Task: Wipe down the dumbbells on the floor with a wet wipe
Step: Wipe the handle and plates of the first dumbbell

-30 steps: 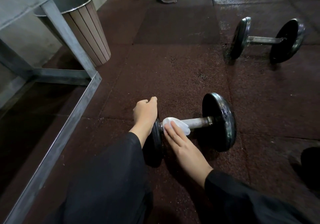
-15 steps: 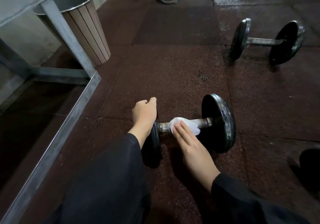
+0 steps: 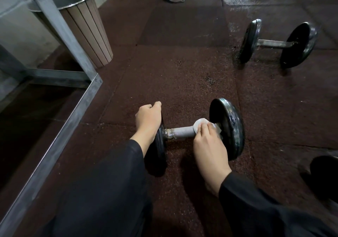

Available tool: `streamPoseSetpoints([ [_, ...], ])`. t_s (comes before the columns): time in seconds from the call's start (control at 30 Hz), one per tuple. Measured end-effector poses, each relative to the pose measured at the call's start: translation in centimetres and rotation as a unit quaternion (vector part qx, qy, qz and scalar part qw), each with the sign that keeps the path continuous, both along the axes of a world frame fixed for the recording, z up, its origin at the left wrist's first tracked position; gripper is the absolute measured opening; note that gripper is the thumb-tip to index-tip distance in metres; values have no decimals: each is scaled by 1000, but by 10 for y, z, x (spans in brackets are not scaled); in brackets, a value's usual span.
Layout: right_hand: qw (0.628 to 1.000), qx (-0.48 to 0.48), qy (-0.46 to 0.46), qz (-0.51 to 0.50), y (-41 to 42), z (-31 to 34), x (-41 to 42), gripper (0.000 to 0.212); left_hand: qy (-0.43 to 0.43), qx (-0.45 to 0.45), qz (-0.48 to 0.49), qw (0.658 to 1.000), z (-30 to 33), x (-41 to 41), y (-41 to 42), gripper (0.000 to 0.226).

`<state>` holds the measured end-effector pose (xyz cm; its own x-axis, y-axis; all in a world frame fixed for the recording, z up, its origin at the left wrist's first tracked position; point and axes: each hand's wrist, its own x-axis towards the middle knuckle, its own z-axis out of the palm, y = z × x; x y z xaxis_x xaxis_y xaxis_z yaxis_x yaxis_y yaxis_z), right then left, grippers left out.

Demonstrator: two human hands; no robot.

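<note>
Dumbbell point(image 3: 182, 131) on the floor point(image 3: 173, 75), wipe at its right end.
Right hand point(image 3: 210, 150) presses the wet wipe point(image 3: 199, 124) around the handle beside the right plate, grip curled on it; left hand point(image 3: 148, 119) (fingers curled) grips the left plate's top edge.

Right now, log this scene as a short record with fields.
setting: rubber gym floor
near dumbbell: lying on the floor, between both hands
left hand: curled over the top of the near dumbbell's left plate, steadying it
right hand: presses the wipe on the handle, against the right plate
far dumbbell: untouched, further back on the right
bin: back left, behind a metal frame
</note>
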<state>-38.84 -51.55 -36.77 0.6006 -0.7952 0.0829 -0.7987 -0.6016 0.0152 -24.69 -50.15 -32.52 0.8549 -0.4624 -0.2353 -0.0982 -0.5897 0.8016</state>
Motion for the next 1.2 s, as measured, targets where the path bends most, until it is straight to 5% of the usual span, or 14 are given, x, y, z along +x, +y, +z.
streamPoseSetpoints([
  [0.2, 995, -19, 78, -63, -8, 11, 11, 52, 8, 2, 0, 1000, 0, 0, 0, 41],
  [0.4, 987, -40, 152, -26, -4, 20, 3, 47, 17, -2, 2, 1000, -2, 2, 0, 36],
  [0.5, 993, -36, 106, 25, -15, 23, 4, 52, 25, 0, 2, 1000, -2, 2, -1, 31],
  [0.63, 994, -16, 99, -48, -15, 26, 5, 39, 32, -15, 4, 999, -5, 4, -3, 25],
  [0.77, 997, 8, 57, -48, -15, 10, 3, 46, 60, -117, 41, 990, -9, 4, 1, 42],
  [0.9, 996, 47, 66, -40, -15, 8, 2, 46, 55, -254, 144, 955, -3, -6, 15, 24],
  [0.97, 995, 62, 67, -35, -14, 6, -1, 46, 47, -267, 99, 957, -4, -17, 27, 37],
  [1.07, 995, 67, 76, -24, -11, 7, -4, 42, -52, -172, -13, 984, -15, -41, 47, 70],
  [1.2, 994, 53, 93, -21, -8, 11, -4, 35, -30, -92, 8, 995, -21, -56, 57, 94],
])
